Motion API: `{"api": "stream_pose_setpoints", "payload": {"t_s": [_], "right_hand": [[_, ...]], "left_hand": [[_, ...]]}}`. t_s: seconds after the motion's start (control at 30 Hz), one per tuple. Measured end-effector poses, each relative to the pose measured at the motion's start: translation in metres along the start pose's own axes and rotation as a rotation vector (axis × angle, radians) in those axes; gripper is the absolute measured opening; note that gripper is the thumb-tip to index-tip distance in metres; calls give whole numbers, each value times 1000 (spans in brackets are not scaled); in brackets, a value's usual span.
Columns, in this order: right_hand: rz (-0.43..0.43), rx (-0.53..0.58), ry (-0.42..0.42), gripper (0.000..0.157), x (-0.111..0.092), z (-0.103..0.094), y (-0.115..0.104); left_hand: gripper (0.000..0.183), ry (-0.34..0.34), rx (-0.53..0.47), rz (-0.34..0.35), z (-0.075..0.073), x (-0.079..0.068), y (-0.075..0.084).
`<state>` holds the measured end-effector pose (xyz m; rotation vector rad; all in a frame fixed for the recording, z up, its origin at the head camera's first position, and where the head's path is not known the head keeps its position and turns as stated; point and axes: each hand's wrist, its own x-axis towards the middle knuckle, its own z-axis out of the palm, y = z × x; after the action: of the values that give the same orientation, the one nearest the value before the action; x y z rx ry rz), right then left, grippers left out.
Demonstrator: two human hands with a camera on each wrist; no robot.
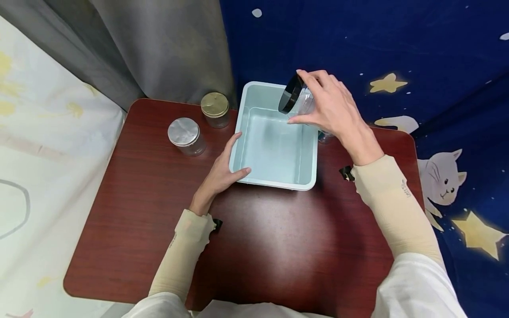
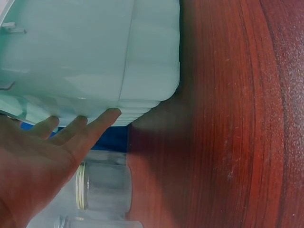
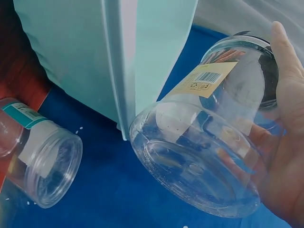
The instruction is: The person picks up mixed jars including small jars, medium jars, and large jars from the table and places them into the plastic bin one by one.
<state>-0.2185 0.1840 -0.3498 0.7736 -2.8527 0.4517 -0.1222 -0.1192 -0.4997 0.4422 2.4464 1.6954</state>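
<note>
My right hand (image 1: 332, 104) grips a clear plastic jar (image 3: 199, 147) with a black lid (image 1: 291, 94) and a beige barcode label (image 3: 207, 78). The jar is tilted, its lid over the right back part of a pale blue-green plastic bin (image 1: 274, 183). The fingers and thumb spread around the jar near its lid. At the bin's front left corner is my left hand (image 1: 220, 174). Its straight fingers (image 2: 97, 130) touch the outside of the wall, while the thumb lies over the front rim. The inside of the bin shows a bare floor in the head view.
Left of the bin stand a jar with a gold lid (image 1: 214, 104) and one with a silver lid (image 1: 184, 131). Another clear jar (image 3: 40, 154) with a green label stands right of the bin. Curtains border the dark red wooden table (image 1: 131, 212) at the back and sides.
</note>
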Motion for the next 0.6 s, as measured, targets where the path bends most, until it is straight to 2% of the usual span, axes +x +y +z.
{"api": "stream_pose_setpoints", "payload": {"t_s": [0.2, 0.47, 0.6], "right_hand": [[-35, -12, -50, 108, 11, 5, -3], [-40, -17, -91, 108, 18, 10, -2], [-46, -23, -100, 108, 19, 11, -3]], "left_hand": [[95, -6, -4, -10, 0, -1, 5], [90, -23, -22, -19, -6, -8, 42], [90, -24, -22, -19, -7, -8, 46]]}}
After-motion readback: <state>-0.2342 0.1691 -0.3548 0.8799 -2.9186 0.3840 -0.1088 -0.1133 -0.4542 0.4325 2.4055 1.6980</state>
